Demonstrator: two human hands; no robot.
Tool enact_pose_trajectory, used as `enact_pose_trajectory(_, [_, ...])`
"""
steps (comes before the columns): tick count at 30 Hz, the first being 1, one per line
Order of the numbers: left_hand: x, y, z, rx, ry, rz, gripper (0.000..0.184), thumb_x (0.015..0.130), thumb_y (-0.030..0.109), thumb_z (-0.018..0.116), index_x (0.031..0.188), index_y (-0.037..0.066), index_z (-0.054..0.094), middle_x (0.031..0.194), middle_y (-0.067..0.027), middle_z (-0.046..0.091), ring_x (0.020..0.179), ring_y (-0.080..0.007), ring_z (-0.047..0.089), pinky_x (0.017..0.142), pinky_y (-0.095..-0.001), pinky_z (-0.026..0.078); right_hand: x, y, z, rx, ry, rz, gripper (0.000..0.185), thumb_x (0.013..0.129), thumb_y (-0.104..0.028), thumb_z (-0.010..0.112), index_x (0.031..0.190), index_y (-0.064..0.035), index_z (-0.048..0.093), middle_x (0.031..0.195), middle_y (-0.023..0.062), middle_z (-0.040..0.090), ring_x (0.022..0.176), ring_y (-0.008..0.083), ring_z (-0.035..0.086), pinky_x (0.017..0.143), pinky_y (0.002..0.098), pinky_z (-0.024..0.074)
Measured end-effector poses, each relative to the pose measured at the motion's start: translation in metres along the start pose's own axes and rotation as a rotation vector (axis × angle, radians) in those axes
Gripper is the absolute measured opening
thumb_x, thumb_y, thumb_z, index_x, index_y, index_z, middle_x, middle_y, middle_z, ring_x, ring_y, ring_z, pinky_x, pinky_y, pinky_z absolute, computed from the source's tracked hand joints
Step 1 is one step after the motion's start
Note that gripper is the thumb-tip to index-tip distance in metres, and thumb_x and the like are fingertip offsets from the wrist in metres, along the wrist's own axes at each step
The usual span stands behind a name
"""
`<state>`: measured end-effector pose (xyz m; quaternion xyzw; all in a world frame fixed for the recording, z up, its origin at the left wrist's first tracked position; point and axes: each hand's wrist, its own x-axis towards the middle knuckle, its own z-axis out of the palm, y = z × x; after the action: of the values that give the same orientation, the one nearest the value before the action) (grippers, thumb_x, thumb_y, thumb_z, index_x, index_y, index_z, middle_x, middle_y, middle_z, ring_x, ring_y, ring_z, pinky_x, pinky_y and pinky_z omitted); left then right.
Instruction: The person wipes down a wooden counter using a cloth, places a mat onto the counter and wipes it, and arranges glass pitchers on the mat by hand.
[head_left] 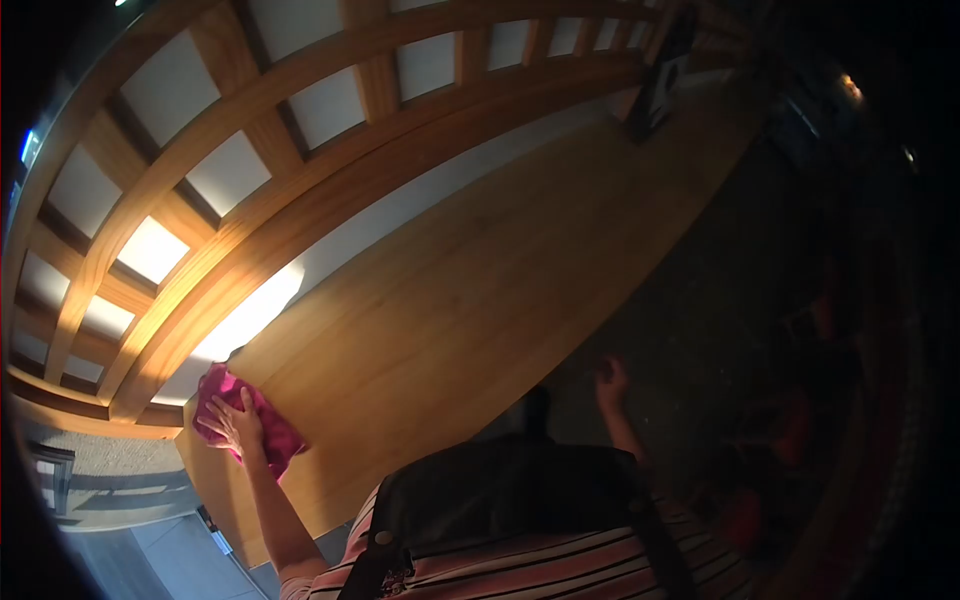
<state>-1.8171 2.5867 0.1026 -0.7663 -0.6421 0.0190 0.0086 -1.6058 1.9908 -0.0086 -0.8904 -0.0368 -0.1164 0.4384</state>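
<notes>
A magenta cloth (283,432) lies on the left end of the long wooden counter (450,290), close to the wall. Flat on top of it rests my left hand (235,422), its fingers spread and pressing the cloth against the wood. Off the counter's front edge, over the dark floor, hangs my right hand (611,380). Its fingers look curled, but shadow hides their detail and whether anything is in them.
A wooden lattice (275,140) with pale panels runs along the counter's back. A dark object with a white patch (662,88) stands at the far end. Reddish seats (785,430) are dimly visible at the right.
</notes>
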Motion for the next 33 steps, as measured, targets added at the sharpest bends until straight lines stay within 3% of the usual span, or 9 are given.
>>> enact_pose_trajectory(2, [0.002, 0.010, 0.008, 0.075, 0.002, -0.048, 0.086, 0.086, 0.067, 0.030, 0.145, 0.008, 0.015, 0.152, -0.0112, 0.010, 0.140, -0.0345, 0.000, 0.106, -0.0623, 0.003, -0.009, 0.056, 0.001, 0.001, -0.236, 0.261, 0.025, 0.084, -0.014, 0.059, 0.106, -0.0013, 0.061, 0.106, 0.0168, 0.062, 0.101, 0.0267, 0.059, 0.085, 0.0337, 0.0451])
enact_pose_trajectory(4, [-0.011, 0.058, 0.002, 0.071, -0.013, -0.060, 0.085, 0.086, 0.066, 0.030, 0.145, 0.007, 0.015, 0.152, -0.0130, 0.011, 0.140, -0.0361, 0.004, 0.107, -0.0615, 0.006, -0.029, 0.113, 0.010, -0.221, -0.575, 0.195, 0.031, 0.086, -0.024, 0.054, 0.106, -0.0009, 0.061, 0.110, 0.0206, 0.060, 0.105, 0.0371, 0.055, 0.089, 0.0408, 0.0430])
enact_pose_trajectory(7, [-0.063, 0.146, -0.011, 0.104, -0.030, 0.091, 0.081, 0.088, 0.062, 0.032, 0.145, 0.007, 0.016, 0.151, -0.0169, 0.011, 0.138, -0.0404, 0.008, 0.106, -0.0614, 0.008, -0.023, 0.087, -0.043, -0.170, -1.052, 0.561, 0.034, 0.086, -0.029, 0.055, 0.107, -0.0018, 0.061, 0.110, 0.0179, 0.059, 0.101, 0.0320, 0.058, 0.091, 0.0372, 0.0431])
enact_pose_trajectory(12, [-0.188, 0.361, -0.027, -0.018, 0.059, 0.598, 0.080, 0.087, 0.060, 0.040, 0.138, -0.001, 0.029, 0.143, -0.0256, 0.024, 0.133, -0.0433, 0.017, 0.106, -0.0598, 0.007, -0.031, 0.248, -0.072, -0.155, -1.128, 0.221, 0.023, 0.085, -0.016, 0.057, 0.102, -0.0026, 0.064, 0.104, 0.0149, 0.060, 0.094, 0.0244, 0.062, 0.084, 0.0355, 0.0483])
enact_pose_trajectory(16, [-0.284, 0.517, -0.028, -0.261, 0.118, 1.071, 0.082, 0.085, 0.058, 0.044, 0.141, 0.002, 0.024, 0.148, -0.0209, 0.018, 0.138, -0.0400, 0.009, 0.106, -0.0617, 0.003, 0.010, 0.220, -0.114, -0.374, -0.973, 0.319, 0.014, 0.084, -0.007, 0.055, 0.092, -0.0023, 0.065, 0.087, 0.0100, 0.062, 0.077, 0.0179, 0.062, 0.067, 0.0292, 0.0497])
enact_pose_trajectory(19, [-0.355, 0.584, -0.030, -0.299, 0.021, 1.340, 0.081, 0.085, 0.061, 0.041, 0.143, 0.008, 0.024, 0.149, -0.0186, 0.016, 0.138, -0.0401, 0.009, 0.107, -0.0619, 0.002, 0.029, 0.214, -0.135, -0.012, -0.635, 0.643, 0.010, 0.083, -0.005, 0.052, 0.078, -0.0023, 0.060, 0.071, 0.0052, 0.056, 0.060, 0.0128, 0.053, 0.053, 0.0248, 0.0428])
enact_pose_trajectory(25, [-0.393, 0.477, -0.019, -0.398, -0.104, 1.721, 0.076, 0.082, 0.061, 0.045, 0.142, 0.016, 0.030, 0.149, -0.0139, 0.021, 0.138, -0.0362, 0.012, 0.109, -0.0586, 0.005, 0.057, 0.209, -0.129, -0.071, -0.668, 0.722, 0.011, 0.085, -0.011, 0.051, 0.083, -0.0035, 0.060, 0.073, 0.0047, 0.056, 0.063, 0.0129, 0.054, 0.056, 0.0265, 0.0433])
enact_pose_trajectory(29, [-0.329, 0.329, -0.022, -0.415, -0.117, 1.433, 0.075, 0.080, 0.058, 0.050, 0.141, 0.019, 0.031, 0.149, -0.0108, 0.022, 0.139, -0.0339, 0.013, 0.110, -0.0556, 0.007, 0.074, 0.187, -0.083, -0.186, -0.886, 0.620, 0.013, 0.086, -0.014, 0.051, 0.086, -0.0043, 0.059, 0.074, 0.0043, 0.056, 0.065, 0.0131, 0.054, 0.057, 0.0276, 0.0436])
enact_pose_trajectory(33, [-0.253, 0.164, -0.030, -0.299, 0.008, 0.837, 0.072, 0.078, 0.050, 0.060, 0.140, 0.021, 0.036, 0.148, -0.0095, 0.025, 0.139, -0.0319, 0.015, 0.111, -0.0533, 0.006, 0.071, 0.154, -0.027, -0.271, -1.081, 0.487, 0.016, 0.087, -0.018, 0.051, 0.089, -0.0051, 0.058, 0.074, 0.0039, 0.056, 0.067, 0.0132, 0.054, 0.059, 0.0287, 0.0439])
